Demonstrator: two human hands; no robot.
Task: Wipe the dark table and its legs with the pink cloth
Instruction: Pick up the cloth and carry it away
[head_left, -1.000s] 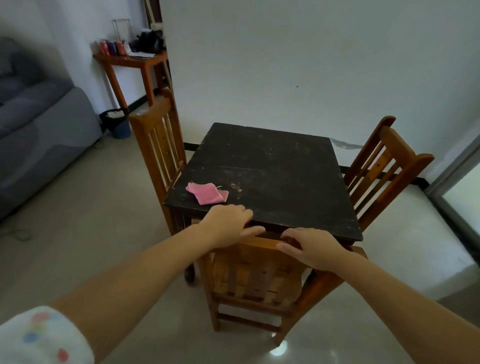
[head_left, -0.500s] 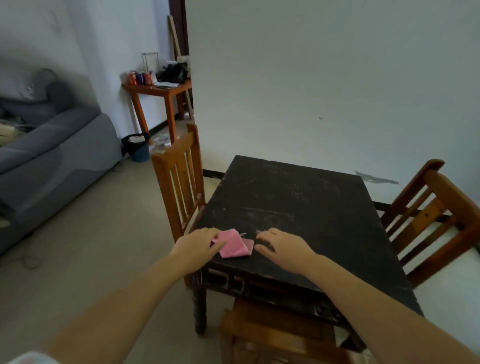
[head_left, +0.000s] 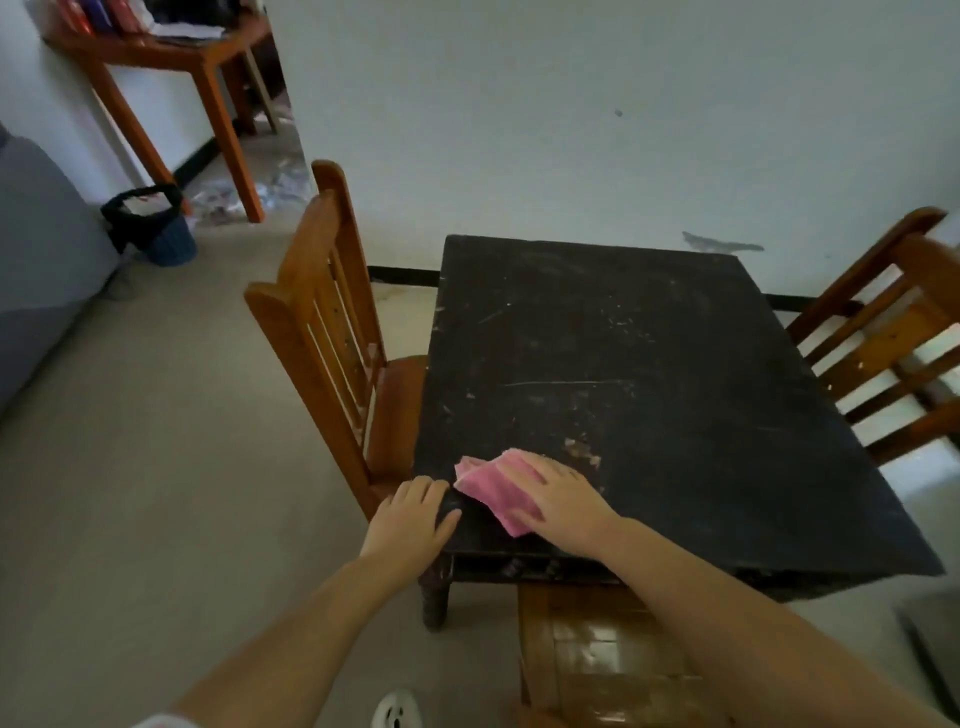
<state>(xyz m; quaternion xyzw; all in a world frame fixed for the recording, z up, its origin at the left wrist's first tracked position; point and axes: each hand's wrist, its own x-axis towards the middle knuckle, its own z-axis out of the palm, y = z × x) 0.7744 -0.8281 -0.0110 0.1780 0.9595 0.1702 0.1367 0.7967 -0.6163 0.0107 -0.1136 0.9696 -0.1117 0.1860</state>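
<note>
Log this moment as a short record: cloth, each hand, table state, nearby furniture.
cloth: pink cloth, flat on the table's near left corner
right hand: right hand lies flat on the cloth, pressing it down
left hand: left hand rests on the table's corner edge, beside the cloth
table: dark table, top scuffed with pale specks
furniture: wooden chair at the table's left side

3 wooden chairs: 1 (head_left: 332, 332) at the left, 1 (head_left: 893, 332) at the right, 1 (head_left: 597, 654) nearest. A grey sofa (head_left: 41, 270), a dark bin (head_left: 156, 223) and a wooden side table (head_left: 208, 67) line the far left.
</note>
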